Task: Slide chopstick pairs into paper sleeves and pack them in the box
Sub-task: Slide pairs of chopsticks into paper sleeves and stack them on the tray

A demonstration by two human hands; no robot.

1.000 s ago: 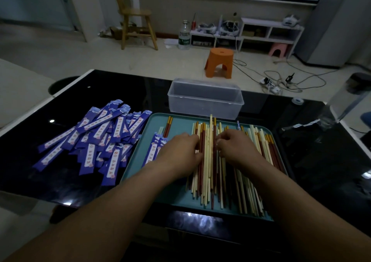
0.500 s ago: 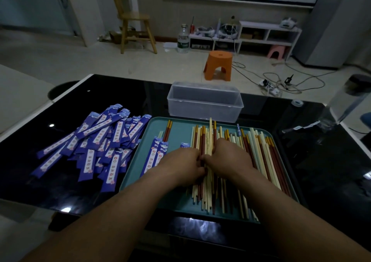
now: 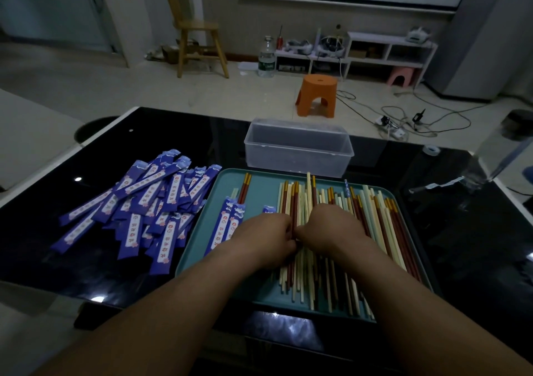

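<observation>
A teal tray (image 3: 259, 182) holds a heap of loose cream and dark red chopsticks (image 3: 375, 217). My left hand (image 3: 265, 237) and my right hand (image 3: 331, 228) lie side by side on the heap's left half, fingers curled around a few chopsticks (image 3: 300, 202) between them. Three sleeved pairs (image 3: 227, 225) lie on the tray's left side, beside my left hand. A pile of purple paper sleeves (image 3: 150, 202) covers the black table to the left. The clear plastic box (image 3: 297, 148) stands empty behind the tray.
The black glass table (image 3: 461, 231) has a roll of tape (image 3: 431, 149) and a clear wrapper (image 3: 444, 184) at the far right. Beyond it stand an orange stool (image 3: 317, 94), a wooden chair (image 3: 199, 44) and loose cables on the floor.
Both hands have drawn together over the heap's left half and closed on a few chopsticks. They now touch. The view has dropped slightly.
</observation>
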